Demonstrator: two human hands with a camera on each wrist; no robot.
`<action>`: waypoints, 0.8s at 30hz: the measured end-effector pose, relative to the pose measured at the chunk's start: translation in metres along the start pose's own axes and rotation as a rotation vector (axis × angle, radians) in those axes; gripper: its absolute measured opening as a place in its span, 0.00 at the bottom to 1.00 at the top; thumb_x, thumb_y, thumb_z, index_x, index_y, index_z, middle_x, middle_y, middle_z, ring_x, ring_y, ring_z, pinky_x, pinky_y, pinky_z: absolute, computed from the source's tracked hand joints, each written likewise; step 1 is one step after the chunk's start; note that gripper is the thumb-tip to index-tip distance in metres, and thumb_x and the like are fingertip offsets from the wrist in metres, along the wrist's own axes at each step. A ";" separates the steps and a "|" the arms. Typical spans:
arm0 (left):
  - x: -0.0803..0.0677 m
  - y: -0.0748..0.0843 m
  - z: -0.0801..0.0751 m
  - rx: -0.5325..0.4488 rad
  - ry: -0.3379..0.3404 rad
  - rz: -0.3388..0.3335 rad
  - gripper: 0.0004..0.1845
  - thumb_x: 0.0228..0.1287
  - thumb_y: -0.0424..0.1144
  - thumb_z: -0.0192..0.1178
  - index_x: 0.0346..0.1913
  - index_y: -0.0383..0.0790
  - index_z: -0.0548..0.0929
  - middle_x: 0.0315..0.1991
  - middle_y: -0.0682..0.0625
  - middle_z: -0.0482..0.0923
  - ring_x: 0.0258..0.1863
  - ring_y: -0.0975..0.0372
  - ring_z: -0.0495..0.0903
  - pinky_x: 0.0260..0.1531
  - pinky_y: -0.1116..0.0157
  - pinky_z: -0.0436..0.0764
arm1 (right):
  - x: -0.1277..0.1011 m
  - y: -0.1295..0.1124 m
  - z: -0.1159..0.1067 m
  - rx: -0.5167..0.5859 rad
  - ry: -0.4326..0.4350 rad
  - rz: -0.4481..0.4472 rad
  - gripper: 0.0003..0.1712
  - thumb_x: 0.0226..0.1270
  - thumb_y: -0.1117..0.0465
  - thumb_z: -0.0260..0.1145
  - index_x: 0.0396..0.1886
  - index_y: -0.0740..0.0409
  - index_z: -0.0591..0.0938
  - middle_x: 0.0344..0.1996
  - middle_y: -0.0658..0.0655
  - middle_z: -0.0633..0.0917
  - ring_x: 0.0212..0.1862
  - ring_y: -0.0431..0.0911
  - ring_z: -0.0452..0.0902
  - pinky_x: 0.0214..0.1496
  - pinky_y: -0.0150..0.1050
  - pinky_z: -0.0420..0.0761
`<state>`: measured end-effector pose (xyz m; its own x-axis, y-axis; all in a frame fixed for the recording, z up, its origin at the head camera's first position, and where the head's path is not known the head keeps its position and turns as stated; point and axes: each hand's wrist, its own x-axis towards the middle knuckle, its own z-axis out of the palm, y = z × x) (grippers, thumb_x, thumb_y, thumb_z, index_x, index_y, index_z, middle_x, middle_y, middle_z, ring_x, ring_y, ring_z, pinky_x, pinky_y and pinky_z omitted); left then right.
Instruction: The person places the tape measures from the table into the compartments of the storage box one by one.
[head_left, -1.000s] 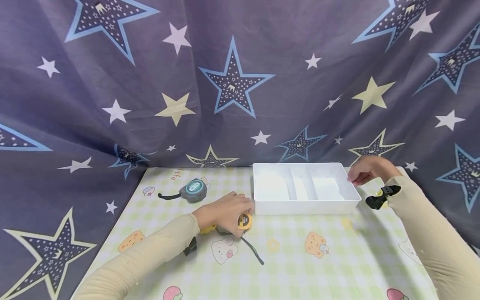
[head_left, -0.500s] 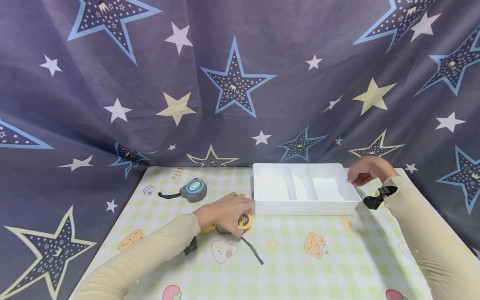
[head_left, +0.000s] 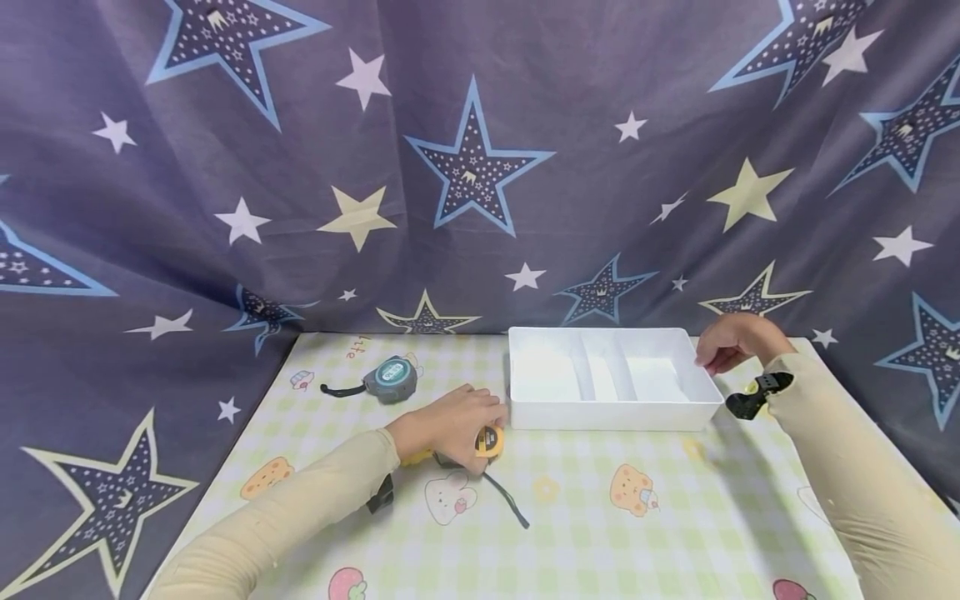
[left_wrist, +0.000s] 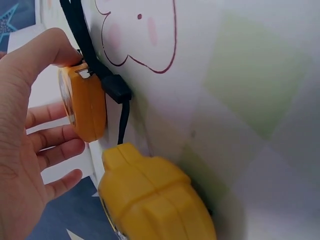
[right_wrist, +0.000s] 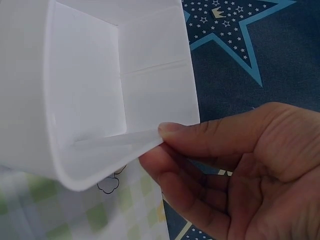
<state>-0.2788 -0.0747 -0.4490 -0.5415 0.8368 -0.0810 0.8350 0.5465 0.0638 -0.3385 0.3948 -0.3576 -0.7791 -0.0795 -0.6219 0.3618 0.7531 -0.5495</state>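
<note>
White tray [head_left: 611,414]; orange tape measure [head_left: 489,442]; teal-grey tape measure [head_left: 390,378]; green-checked cartoon counter [head_left: 600,517]; star-patterned purple curtain [head_left: 480,167].

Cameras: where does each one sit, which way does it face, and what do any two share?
Head: worn on the head, looking forward and down at the table; shows both sleeved arms, the left hand and the right hand.
Left wrist: close behind the left hand, facing the small orange tape measure it holds; shows palm and fingers.
Right wrist: beside the right hand, facing the white tray; thumb on its rim.
Shared: head and right wrist both show the tray; head and left wrist, the tape measure.
</note>
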 end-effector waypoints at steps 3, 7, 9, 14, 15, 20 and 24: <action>0.000 0.000 0.001 -0.003 0.005 -0.001 0.28 0.42 0.56 0.71 0.48 0.54 0.77 0.39 0.63 0.74 0.38 0.67 0.69 0.45 0.65 0.72 | 0.000 0.001 0.000 -0.003 0.000 0.005 0.05 0.64 0.69 0.67 0.28 0.59 0.82 0.22 0.49 0.86 0.28 0.39 0.84 0.41 0.36 0.85; -0.001 0.000 0.003 -0.003 0.001 -0.001 0.28 0.42 0.55 0.71 0.49 0.54 0.76 0.39 0.62 0.73 0.38 0.67 0.69 0.43 0.65 0.71 | -0.001 0.002 -0.001 0.003 0.006 0.004 0.05 0.63 0.69 0.67 0.28 0.59 0.81 0.22 0.50 0.85 0.28 0.40 0.84 0.41 0.36 0.86; -0.001 0.000 0.003 0.002 -0.001 0.001 0.29 0.42 0.55 0.71 0.50 0.53 0.76 0.39 0.62 0.72 0.39 0.67 0.68 0.42 0.66 0.71 | -0.001 0.002 -0.001 0.005 0.011 0.002 0.04 0.63 0.69 0.67 0.29 0.60 0.82 0.22 0.50 0.85 0.29 0.40 0.84 0.42 0.36 0.86; -0.001 0.000 0.005 0.003 -0.002 0.007 0.29 0.42 0.55 0.71 0.50 0.54 0.76 0.38 0.62 0.71 0.39 0.67 0.68 0.42 0.66 0.70 | -0.001 0.003 -0.001 0.012 0.010 -0.002 0.05 0.63 0.70 0.67 0.28 0.59 0.81 0.22 0.50 0.85 0.28 0.40 0.84 0.41 0.36 0.86; -0.001 0.000 0.006 0.003 -0.003 0.009 0.29 0.42 0.54 0.71 0.50 0.54 0.76 0.38 0.62 0.71 0.39 0.67 0.68 0.41 0.66 0.70 | -0.001 0.004 -0.001 0.013 0.009 -0.003 0.05 0.62 0.70 0.67 0.27 0.59 0.81 0.22 0.50 0.85 0.28 0.40 0.84 0.41 0.36 0.86; -0.002 0.001 0.004 -0.004 -0.002 0.007 0.29 0.42 0.54 0.71 0.49 0.54 0.76 0.38 0.62 0.71 0.38 0.67 0.68 0.42 0.66 0.70 | -0.001 0.002 0.000 0.010 0.011 -0.004 0.06 0.62 0.70 0.67 0.26 0.59 0.81 0.21 0.50 0.85 0.28 0.40 0.84 0.41 0.36 0.86; -0.003 0.001 0.003 -0.006 -0.001 0.001 0.28 0.41 0.55 0.72 0.48 0.54 0.76 0.38 0.62 0.71 0.37 0.67 0.68 0.43 0.65 0.71 | -0.001 0.000 0.001 0.011 0.011 0.005 0.07 0.62 0.70 0.66 0.25 0.58 0.80 0.21 0.50 0.84 0.27 0.39 0.83 0.40 0.35 0.86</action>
<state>-0.2766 -0.0767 -0.4513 -0.5403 0.8374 -0.0820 0.8351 0.5457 0.0699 -0.3373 0.3944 -0.3581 -0.7831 -0.0686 -0.6181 0.3711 0.7461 -0.5529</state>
